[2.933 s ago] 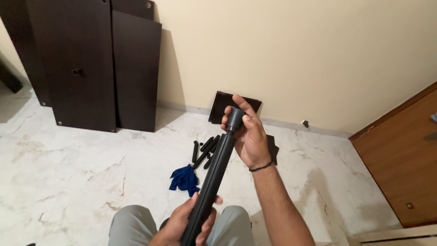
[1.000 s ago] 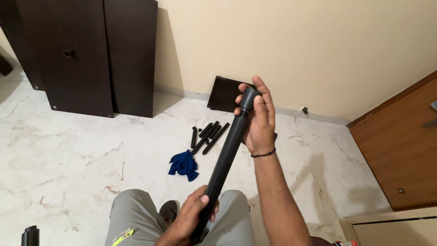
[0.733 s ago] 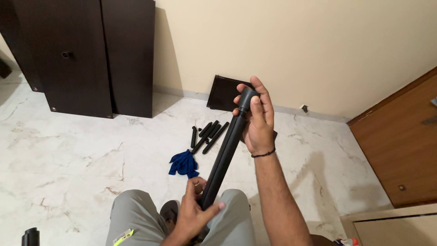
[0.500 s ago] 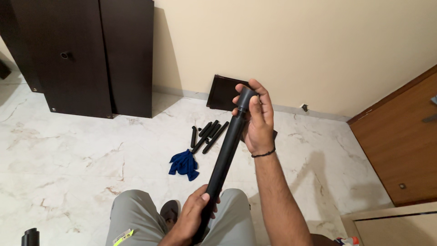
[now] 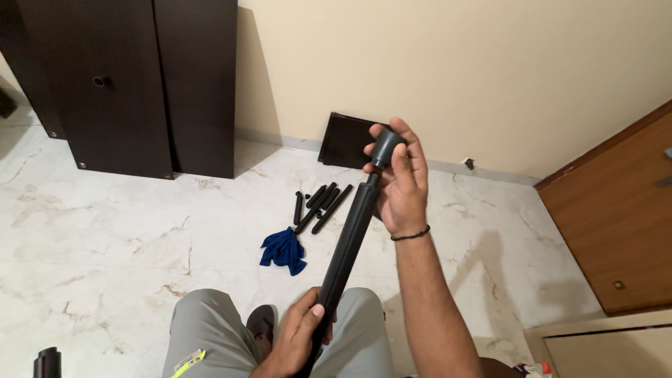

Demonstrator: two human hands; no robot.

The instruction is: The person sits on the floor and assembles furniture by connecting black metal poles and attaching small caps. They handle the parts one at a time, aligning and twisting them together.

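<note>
- my right hand [image 5: 400,183] is up at the top of the long black tube [image 5: 346,248], its fingers [image 5: 418,150] curled round the grey end cap [image 5: 386,148], thumb on the near side.
- the cap sits a little off the tube's upper end; a thin threaded stem [image 5: 372,179] shows in the gap just below those fingers.
- my left hand [image 5: 297,336] is wrapped tight round the tube's lower end, thumb lying along it; the rest of that hand's fingers are hidden behind the tube.
- the tube runs at a slant from the lower fingers, over my lap, up and to the right into the upper fingers.
- a thin dark band [image 5: 410,235] circles the right wrist, below the fingers holding the cap.
- on the marble floor [image 5: 126,231], beyond the lower fingers and left of the tube, lies a crumpled blue cloth [image 5: 283,248].
- just past the cloth, a small heap of short black rods [image 5: 320,206] lies on the floor, left of the upper fingers.
- behind the upper fingers a dark flat panel [image 5: 344,140] leans on the cream wall [image 5: 448,63].
- far to the left of both sets of fingers, tall dark brown boards [image 5: 133,77] stand against the wall.
- well to the right of the upper fingers is a wooden door [image 5: 616,224].
- my grey trousers [image 5: 210,329] show under the lower fingers.
</note>
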